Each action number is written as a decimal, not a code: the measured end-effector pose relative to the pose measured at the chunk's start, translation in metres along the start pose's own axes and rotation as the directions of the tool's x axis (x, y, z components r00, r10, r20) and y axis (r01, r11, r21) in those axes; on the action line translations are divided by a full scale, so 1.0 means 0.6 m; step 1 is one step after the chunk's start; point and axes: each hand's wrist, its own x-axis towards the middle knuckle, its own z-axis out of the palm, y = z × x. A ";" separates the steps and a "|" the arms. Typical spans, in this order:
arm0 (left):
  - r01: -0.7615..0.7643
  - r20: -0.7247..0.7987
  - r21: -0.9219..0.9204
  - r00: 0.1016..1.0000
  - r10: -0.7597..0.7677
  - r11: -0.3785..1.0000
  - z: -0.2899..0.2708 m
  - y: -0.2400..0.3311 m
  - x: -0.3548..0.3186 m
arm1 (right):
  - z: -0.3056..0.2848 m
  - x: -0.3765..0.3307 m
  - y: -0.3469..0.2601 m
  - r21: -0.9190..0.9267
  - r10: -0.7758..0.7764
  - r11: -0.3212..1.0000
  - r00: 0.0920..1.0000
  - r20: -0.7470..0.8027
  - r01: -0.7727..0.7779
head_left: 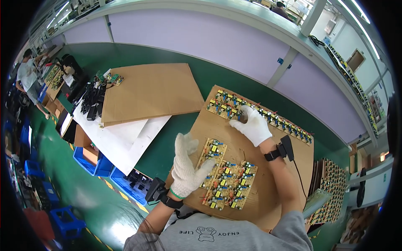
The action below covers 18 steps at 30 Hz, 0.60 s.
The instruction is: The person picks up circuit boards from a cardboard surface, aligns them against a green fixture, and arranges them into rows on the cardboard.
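- One blue bin holds a cardboard box; the second blue bin holds black parts.
- A cardboard sheet on the green table carries a near cluster of circuit boards and a far row of boards.
- The left hand is spread, thumb over the cluster; the right hand bends its fingers at the row, its grip unclear from here.
- The row follows the sheet's far edge; plain cardboard stretches toward the cluster.

The single fisheye view looks steeply down and forward from the person's head. It sits fairly near, above the counter.
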 end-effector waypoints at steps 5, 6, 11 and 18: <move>0.026 0.007 0.002 1.000 -0.026 1.000 0.002 0.005 0.006 | -0.037 -0.054 0.008 0.095 0.221 0.972 0.972 -0.079 -0.214; 0.035 0.025 -0.005 0.999 -0.035 0.999 0.002 0.006 0.006 | -0.052 -0.071 0.007 0.145 0.291 0.949 0.955 -0.052 -0.281; 0.071 0.015 0.050 0.997 -0.072 0.996 -0.009 0.011 0.003 | -0.110 -0.217 -0.011 0.472 0.470 0.683 0.830 0.300 -0.557; -0.025 0.092 0.101 0.996 0.015 0.995 0.004 0.010 -0.003 | -0.080 -0.340 -0.064 0.656 0.624 0.323 0.674 0.394 -0.682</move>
